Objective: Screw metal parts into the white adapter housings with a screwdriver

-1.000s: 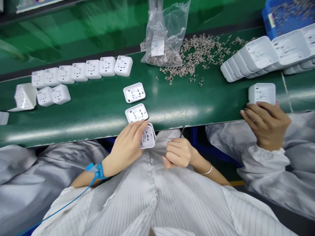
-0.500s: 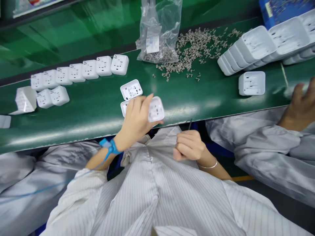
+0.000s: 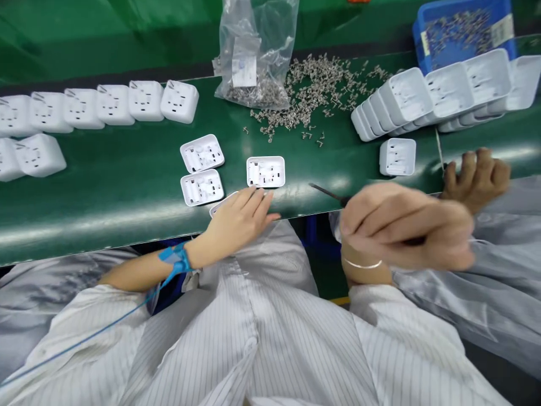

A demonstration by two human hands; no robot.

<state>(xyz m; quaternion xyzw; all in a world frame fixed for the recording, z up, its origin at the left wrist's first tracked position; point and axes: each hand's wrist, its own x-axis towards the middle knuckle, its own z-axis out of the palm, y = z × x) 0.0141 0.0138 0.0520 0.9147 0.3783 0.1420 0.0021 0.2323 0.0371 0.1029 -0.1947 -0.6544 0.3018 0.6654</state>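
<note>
Left hand (image 3: pixel 240 217) is lying at the near edge of the green table (image 3: pixel 127 186), fingers spread flat and loose over a white socket shell (image 3: pixel 220 206) that is peeking out at its 10 o'clock; it is pressing on the shell, not gripping it. A blue wrist strap (image 3: pixel 175 260) is sitting on that wrist.

Right hand (image 3: pixel 406 225) is hovering blurred at 3 o'clock of the left, fist closed around a thin dark tool (image 3: pixel 327 193) whose tip is pointing toward 10 o'clock over the table edge.

Just beyond the left hand's fingertips, at 12 o'clock, an open shell (image 3: pixel 266 171) is lying face up. Two more open shells (image 3: pixel 202 169) are lying at 10 o'clock.

A row of closed sockets (image 3: pixel 114 104) is running along the far left. A clear bag (image 3: pixel 253 56) and loose metal pins (image 3: pixel 321 90) are lying at 12 o'clock. Stacked white housings (image 3: pixel 435 93) and a blue bin (image 3: pixel 460 28) are sitting at 2 o'clock, one single housing (image 3: pixel 397 157) near them.

A co-worker's hand (image 3: pixel 477 175) is resting on the table edge at far right.
</note>
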